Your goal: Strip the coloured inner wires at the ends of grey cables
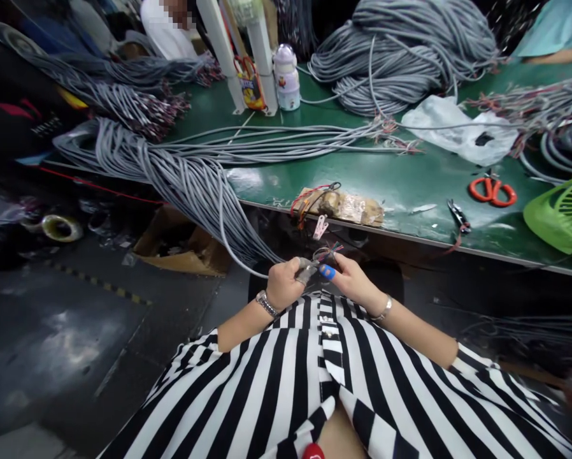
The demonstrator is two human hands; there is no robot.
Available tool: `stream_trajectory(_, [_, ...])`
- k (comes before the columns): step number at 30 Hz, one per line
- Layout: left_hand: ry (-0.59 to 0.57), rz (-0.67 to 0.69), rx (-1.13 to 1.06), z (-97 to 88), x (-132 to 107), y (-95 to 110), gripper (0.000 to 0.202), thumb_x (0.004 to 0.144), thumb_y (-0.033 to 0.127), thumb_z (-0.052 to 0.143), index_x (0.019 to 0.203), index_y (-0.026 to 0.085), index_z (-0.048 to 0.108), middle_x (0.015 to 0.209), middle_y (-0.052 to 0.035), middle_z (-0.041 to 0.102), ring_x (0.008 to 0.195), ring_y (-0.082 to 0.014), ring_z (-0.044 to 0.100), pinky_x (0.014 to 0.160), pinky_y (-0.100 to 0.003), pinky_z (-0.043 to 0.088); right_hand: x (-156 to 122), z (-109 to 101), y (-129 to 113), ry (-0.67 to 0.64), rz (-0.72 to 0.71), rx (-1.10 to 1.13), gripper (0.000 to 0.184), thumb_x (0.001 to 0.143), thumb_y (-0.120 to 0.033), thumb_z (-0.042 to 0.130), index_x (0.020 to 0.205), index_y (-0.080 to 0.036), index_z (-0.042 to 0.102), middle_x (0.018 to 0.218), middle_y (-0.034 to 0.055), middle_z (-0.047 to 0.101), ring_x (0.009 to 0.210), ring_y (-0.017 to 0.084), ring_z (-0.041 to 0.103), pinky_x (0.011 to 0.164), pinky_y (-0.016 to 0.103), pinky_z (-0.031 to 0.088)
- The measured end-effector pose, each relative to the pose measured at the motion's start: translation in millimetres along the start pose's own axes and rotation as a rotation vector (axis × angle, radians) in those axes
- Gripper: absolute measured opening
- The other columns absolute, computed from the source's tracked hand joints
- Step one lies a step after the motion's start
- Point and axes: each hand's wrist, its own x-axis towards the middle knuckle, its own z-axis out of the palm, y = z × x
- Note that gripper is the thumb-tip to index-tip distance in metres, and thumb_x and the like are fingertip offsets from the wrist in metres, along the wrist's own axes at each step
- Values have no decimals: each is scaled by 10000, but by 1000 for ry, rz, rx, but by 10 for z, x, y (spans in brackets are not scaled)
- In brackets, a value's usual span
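Observation:
My left hand (pixel 286 280), with grey coverings on its fingers, is closed around the end of a grey cable (pixel 235 255). That cable runs back up to a thick bundle of grey cables (pixel 181 182) draped over the table edge. Close beside it my right hand (pixel 355 278), with blue tape on its thumb, pinches the thin coloured wires (pixel 331 250) fanning out of the cable end. Both hands are in front of my striped shirt, below the table edge. The exact grip point between the fingertips is too small to make out.
On the green table (pixel 424 185) lie orange-handled scissors (pixel 492 190), small pliers (pixel 458 215), a taped block (pixel 353 207) with a clip (pixel 320 227), a plastic bag (pixel 458 131), a green fan (pixel 563 217), a bottle (pixel 286 78) and a large cable coil (pixel 405 51). A cardboard box (pixel 181 245) stands below.

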Motion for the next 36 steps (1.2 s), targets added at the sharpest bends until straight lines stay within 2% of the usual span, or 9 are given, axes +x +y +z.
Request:
stream_trajectory(3, [33,126,213,28,-10,-63,115,804,242,591,814,171,681,648,-59,694,593,-168,636,594,-254,464,64,56,-7,-5,62,37,407,851,-517,588,990,-141,657,934,79,699,842,197,624,816,340,509])
stream_trajectory(7, [78,219,305,56,-7,-99,115,800,228,575,795,165,672,624,-66,684,579,-181,638,569,-265,444,126,124,24,6,155,142,432,725,-491,724,968,-141,654,921,76,701,841,205,639,808,347,524])
stream_trajectory(11, [43,172,290,60,-9,-105,102,794,211,589,822,170,678,666,-67,701,600,-182,645,590,-266,458,129,166,112,21,252,255,377,651,-351,765,956,-168,640,872,44,702,780,188,647,756,337,541])
stream_trajectory(14, [19,75,236,54,-6,-89,92,802,219,606,820,176,686,655,-61,692,602,-179,641,607,-267,470,118,166,160,82,237,325,314,644,-276,734,928,-183,636,865,25,694,767,166,641,766,321,534])
stream_trajectory(19, [-78,-168,-172,21,46,-12,127,814,297,653,856,180,674,734,-48,718,645,-157,663,619,-250,504,108,129,167,103,203,393,285,653,-276,746,904,-188,645,832,13,681,742,143,620,750,295,520])
stream_trajectory(22, [-172,-408,-564,-8,85,34,272,800,425,688,851,165,626,622,-4,666,507,-111,606,497,-207,476,93,102,164,68,198,395,254,679,-308,750,881,-180,664,798,12,681,696,137,607,712,294,519])
stream_trajectory(25, [-183,-555,-790,-32,104,57,407,755,537,714,815,157,581,575,16,632,430,-79,557,410,-167,401,73,70,142,56,104,295,200,730,-318,717,873,-182,685,795,19,688,696,147,608,689,297,513])
stream_trajectory(31, [-120,-648,-1064,-58,113,25,475,706,580,749,762,164,527,490,71,528,343,-33,413,351,-145,285,42,-26,46,26,-327,-193,109,854,-234,601,803,-194,689,723,28,611,678,156,565,652,291,460])
stream_trajectory(36, [-212,-615,-1062,-85,89,-11,465,710,567,752,793,155,555,518,50,557,380,-46,448,380,-154,318,-12,-128,126,-58,-302,-249,155,886,-291,575,852,-193,691,777,49,637,716,170,592,681,300,474])
